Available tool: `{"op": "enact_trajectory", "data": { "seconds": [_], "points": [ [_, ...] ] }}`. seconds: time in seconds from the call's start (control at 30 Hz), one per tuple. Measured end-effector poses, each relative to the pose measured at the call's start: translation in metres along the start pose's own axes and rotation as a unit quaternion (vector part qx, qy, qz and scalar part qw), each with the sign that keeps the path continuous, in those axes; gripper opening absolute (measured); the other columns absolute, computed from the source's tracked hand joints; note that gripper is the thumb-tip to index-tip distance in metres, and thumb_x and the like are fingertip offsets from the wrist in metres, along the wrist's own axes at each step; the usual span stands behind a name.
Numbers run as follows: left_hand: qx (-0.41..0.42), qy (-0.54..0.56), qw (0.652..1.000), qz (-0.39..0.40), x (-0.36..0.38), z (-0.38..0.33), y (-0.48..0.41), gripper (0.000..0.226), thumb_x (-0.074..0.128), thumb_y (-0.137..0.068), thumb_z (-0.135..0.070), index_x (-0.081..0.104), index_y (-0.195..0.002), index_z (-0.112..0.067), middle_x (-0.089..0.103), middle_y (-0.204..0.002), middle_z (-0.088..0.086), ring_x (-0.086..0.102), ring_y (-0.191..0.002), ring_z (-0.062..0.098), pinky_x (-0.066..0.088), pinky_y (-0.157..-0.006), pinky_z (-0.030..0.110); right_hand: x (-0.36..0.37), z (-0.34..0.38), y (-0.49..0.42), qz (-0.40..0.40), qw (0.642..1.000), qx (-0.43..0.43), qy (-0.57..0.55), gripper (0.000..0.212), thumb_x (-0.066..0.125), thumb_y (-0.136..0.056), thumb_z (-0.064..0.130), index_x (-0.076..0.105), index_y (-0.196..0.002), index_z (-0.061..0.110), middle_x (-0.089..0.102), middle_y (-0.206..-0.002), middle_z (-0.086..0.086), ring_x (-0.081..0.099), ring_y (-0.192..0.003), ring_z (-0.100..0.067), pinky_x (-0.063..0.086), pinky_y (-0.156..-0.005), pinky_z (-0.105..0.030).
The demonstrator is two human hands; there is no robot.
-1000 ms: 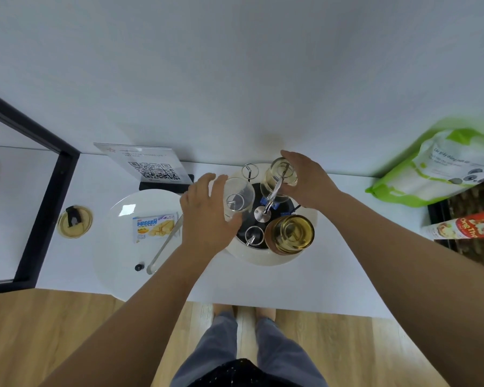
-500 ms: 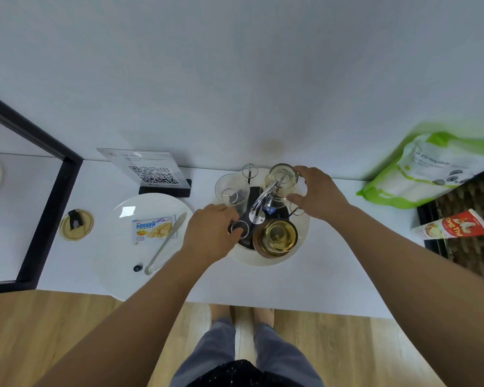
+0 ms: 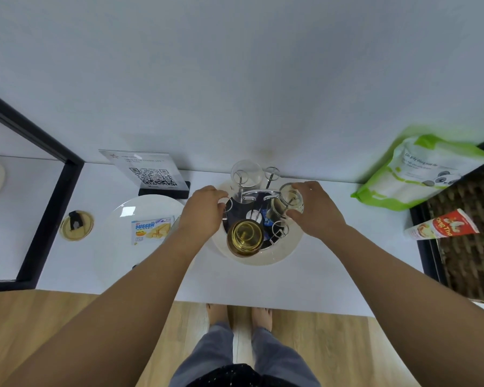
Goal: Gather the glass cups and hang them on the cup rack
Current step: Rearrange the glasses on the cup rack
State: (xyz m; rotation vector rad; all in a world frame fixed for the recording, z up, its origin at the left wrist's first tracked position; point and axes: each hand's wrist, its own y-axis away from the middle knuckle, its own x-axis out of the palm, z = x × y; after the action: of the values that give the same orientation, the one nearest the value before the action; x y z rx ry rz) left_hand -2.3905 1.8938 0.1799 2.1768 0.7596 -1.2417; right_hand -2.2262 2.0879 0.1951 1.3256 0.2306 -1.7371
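Nearby, right hand [image 3: 316, 210] fingers around glass cup [image 3: 287, 203]; left hand [image 3: 204, 213] grip unclear, QR sign [image 3: 148, 174] behind.

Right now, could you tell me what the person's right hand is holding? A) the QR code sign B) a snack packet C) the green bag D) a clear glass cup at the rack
D: the right hand is closed around a clear glass cup over the cup rack.

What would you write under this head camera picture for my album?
Right hand sets a clear glass cup on the cup rack; left hand rests at its rim.
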Motion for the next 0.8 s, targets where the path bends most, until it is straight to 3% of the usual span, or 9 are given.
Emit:
{"op": "enact_trajectory", "data": {
  "seconds": [0.1,0.2,0.3,0.37,0.43,0.5,0.6,0.67,0.8],
  "points": [
    [-0.002,0.007,1.000,0.018,-0.001,0.000,0.001,0.033,0.056,-0.097,-0.019,0.063,-0.129,-0.012,0.064,-0.126,0.013,0.061,-0.109,0.029,0.043,-0.086,0.028,-0.002,-0.001,0.003,-0.009,1.000,-0.006,-0.007,0.066,0.072,-0.087,0.027,0.040,-0.145,0.017,0.043,-0.145,-0.008,0.046,-0.129,-0.028,0.044,-0.103,-0.041],
    [0.008,-0.012,1.000,-0.007,-0.004,-0.003,0.013,0.048,0.059,-0.094,-0.039,0.056,-0.134,-0.013,0.056,-0.135,0.011,0.054,-0.119,0.029,0.045,-0.097,0.040,-0.002,-0.001,0.006,-0.010,1.000,-0.005,-0.009,0.070,0.073,-0.087,0.027,0.038,-0.146,0.018,0.043,-0.147,-0.008,0.045,-0.130,-0.029,0.043,-0.103,-0.041],
    [0.067,-0.048,0.996,-0.045,0.001,-0.015,0.042,0.066,0.053,-0.084,-0.064,0.055,-0.127,-0.015,0.055,-0.128,0.009,0.053,-0.113,0.027,0.045,-0.094,0.046,-0.002,-0.003,0.008,-0.027,0.999,0.000,-0.019,0.067,0.071,-0.088,0.031,0.041,-0.146,0.016,0.041,-0.148,-0.006,0.043,-0.132,-0.028,0.043,-0.104,-0.043],
    [0.098,-0.054,0.994,-0.009,0.012,-0.022,0.062,0.076,0.050,-0.076,-0.073,0.051,-0.126,-0.016,0.055,-0.127,0.006,0.052,-0.111,0.025,0.045,-0.093,0.045,-0.002,-0.004,0.013,-0.120,0.992,-0.034,-0.034,0.046,0.067,-0.089,0.031,0.057,-0.130,0.012,0.052,-0.132,-0.008,0.049,-0.122,-0.028,0.046,-0.097,-0.041],
    [0.094,-0.042,0.994,0.019,0.027,-0.024,0.071,0.080,0.060,-0.073,-0.072,0.048,-0.129,-0.016,0.053,-0.128,0.004,0.050,-0.113,0.024,0.046,-0.093,0.042,0.000,-0.002,0.024,-0.173,0.981,-0.075,-0.040,0.028,0.064,-0.091,0.031,0.065,-0.110,0.012,0.060,-0.105,-0.005,0.058,-0.099,-0.027,0.047,-0.081,-0.035],
    [0.066,-0.020,0.997,0.027,0.037,-0.023,0.070,0.081,0.071,-0.072,-0.063,0.044,-0.133,-0.018,0.049,-0.131,0.002,0.047,-0.116,0.022,0.046,-0.094,0.038,0.009,-0.001,0.036,-0.100,0.990,-0.098,-0.022,0.027,0.062,-0.092,0.039,0.064,-0.107,0.016,0.057,-0.089,0.004,0.059,-0.082,-0.022,0.042,-0.069,-0.031],
    [0.029,0.014,0.999,0.038,0.042,-0.019,0.065,0.080,0.076,-0.073,-0.054,0.040,-0.137,-0.021,0.046,-0.136,0.001,0.043,-0.121,0.020,0.045,-0.093,0.034,0.027,-0.005,0.047,0.014,0.996,-0.089,0.011,0.042,0.062,-0.091,0.048,0.060,-0.124,0.023,0.056,-0.091,0.010,0.056,-0.081,-0.015,0.040,-0.070,-0.028],
    [0.012,0.033,0.999,0.040,0.041,-0.016,0.061,0.081,0.077,-0.074,-0.051,0.039,-0.139,-0.020,0.046,-0.137,0.002,0.042,-0.123,0.020,0.046,-0.097,0.036,0.031,-0.005,0.048,0.019,0.997,-0.076,0.005,0.049,0.063,-0.090,0.048,0.056,-0.132,0.024,0.056,-0.095,0.010,0.053,-0.082,-0.013,0.040,-0.072,-0.026],
    [-0.009,0.061,0.998,0.035,0.036,-0.011,0.055,0.082,0.079,-0.073,-0.047,0.040,-0.139,-0.019,0.047,-0.135,0.003,0.042,-0.123,0.021,0.045,-0.099,0.039,0.033,-0.001,0.044,0.012,0.995,-0.093,0.030,0.041,0.065,-0.088,0.050,0.061,-0.119,0.024,0.059,-0.095,0.009,0.056,-0.087,-0.016,0.046,-0.073,-0.030]
  ]
}}
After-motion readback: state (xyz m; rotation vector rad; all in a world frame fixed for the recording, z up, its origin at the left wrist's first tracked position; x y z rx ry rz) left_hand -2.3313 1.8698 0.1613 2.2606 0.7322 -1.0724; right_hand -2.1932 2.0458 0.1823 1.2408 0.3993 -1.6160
